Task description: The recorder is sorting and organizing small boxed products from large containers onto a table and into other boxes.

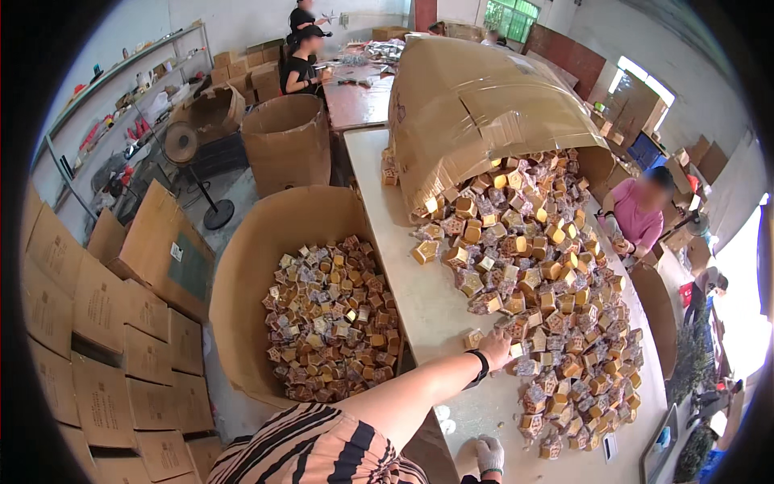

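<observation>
- House-shaped pieces [556,323], brown and gold, many in clear wrap: too many and too overlapped to count; one heap lay on the worktop, another in a bin beside it.
- Left grip [496,348], one, bare, with a black wristband [481,369]: rested at the heap's near left edge, fingers bent over the pieces; whether it had hold of any could not be told.
- Right grip [489,456], one, in a pale glove: lay low over the worktop, apart from the heap; how far its fingers were closed could not be told, and no piece showed in it.
- Worktop [431,310], one, pale: carried the heap, presumably to keep it within arm's reach.
- Large carton [492,93], one: lay on its side, mouth toward the person, apparently so its contents spilled out.
- Cardboard bin [246,302], one: stood open just beside the worktop, its place probably chosen for easy dropping.
- Pedestal fan [181,143], one: stood at left.
</observation>
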{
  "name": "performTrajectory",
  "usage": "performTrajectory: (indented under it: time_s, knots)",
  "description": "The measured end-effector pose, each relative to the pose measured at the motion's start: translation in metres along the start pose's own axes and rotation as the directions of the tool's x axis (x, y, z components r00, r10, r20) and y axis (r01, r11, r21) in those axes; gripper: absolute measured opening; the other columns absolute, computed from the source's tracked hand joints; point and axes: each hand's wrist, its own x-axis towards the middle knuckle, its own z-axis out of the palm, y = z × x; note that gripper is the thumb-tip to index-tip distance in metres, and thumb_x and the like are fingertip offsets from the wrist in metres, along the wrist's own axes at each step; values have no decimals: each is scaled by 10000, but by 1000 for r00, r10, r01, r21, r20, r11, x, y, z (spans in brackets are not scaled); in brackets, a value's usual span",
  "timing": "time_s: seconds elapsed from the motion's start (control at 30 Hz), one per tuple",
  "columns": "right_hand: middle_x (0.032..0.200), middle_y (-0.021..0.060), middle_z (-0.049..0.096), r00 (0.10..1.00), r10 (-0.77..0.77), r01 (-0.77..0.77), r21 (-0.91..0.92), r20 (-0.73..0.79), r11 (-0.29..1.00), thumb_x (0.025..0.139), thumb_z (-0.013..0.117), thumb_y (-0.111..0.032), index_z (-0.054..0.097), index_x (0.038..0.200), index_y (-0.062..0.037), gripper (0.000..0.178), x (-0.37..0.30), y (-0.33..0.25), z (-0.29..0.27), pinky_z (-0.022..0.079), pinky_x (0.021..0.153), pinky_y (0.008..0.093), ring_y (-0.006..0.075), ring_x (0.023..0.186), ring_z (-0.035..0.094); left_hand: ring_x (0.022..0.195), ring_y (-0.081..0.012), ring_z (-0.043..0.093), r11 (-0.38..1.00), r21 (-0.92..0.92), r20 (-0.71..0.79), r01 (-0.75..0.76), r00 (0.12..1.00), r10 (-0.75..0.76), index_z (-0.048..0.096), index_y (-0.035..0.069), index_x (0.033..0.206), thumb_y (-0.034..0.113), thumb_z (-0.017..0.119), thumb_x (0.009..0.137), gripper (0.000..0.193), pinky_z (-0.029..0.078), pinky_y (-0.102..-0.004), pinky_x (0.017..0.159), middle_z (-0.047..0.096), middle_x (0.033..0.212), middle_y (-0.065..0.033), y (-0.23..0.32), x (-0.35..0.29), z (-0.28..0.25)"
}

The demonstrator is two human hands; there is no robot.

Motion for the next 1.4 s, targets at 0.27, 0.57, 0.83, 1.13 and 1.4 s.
performTrajectory:
  time_s: [0.27, 0.57, 0.83, 1.13, 1.4]
  knots:
    - [739, 83, 607, 992, 76, -55, 200, -99, 978, 769, 557, -96, 622, 867, 7, 157, 1, 20, -39, 480, 529, 260, 128, 563, 572, 1024, -268, 532, 991, 129, 102, 42, 993, -55, 588, 59, 1015, 311, 633, 771, 354, 469, -444, 824, 593, 1025, -126, 13, 26, 36]
    - [663, 55, 571, 995, 93, -76, 315, -40, 946, 803, 551, -117, 612, 865, -1, 146, -3, 36, -79, 449, 486, 242, 118, 506, 547, 903, -293, 592, 979, 172, -25, 108, 994, -106, 608, 40, 897, 178, 627, 708, 235, 473, -391, 786, 632, 882, -137, 25, 4, 64]
    - [638, 65, 569, 948, 283, -305, 650, 143, 696, 876, 432, -497, 606, 882, -59, 471, 32, 27, -104, 397, 373, 283, 170, 421, 513, 686, -286, 592, 892, -413, 56, -187, 972, 229, 609, 13, 948, 274, 743, 620, 440, 485, -369, 624, 604, 818, -170, 84, -37, 62]
    - [808, -21, 597, 982, 162, -171, 829, 98, 532, 916, 482, -312, 612, 1049, -92, 288, 47, 0, -110, 383, 447, 234, 89, 563, 514, 851, -302, 519, 671, -648, 20, -359, 873, 487, 524, 30, 1115, 212, 763, 604, 593, 436, -367, 759, 487, 976, -154, 142, -95, 25]
    - [652, 213, 573, 986, -78, 123, 341, -144, 932, 863, 509, -254, 570, 720, -30, 273, 48, -47, -121, 407, 492, 417, 359, 547, 541, 850, -374, 580, 796, -408, -35, -446, 880, 475, 547, 36, 967, 281, 745, 684, 424, 469, -402, 711, 598, 867, -182, 114, -100, -2]
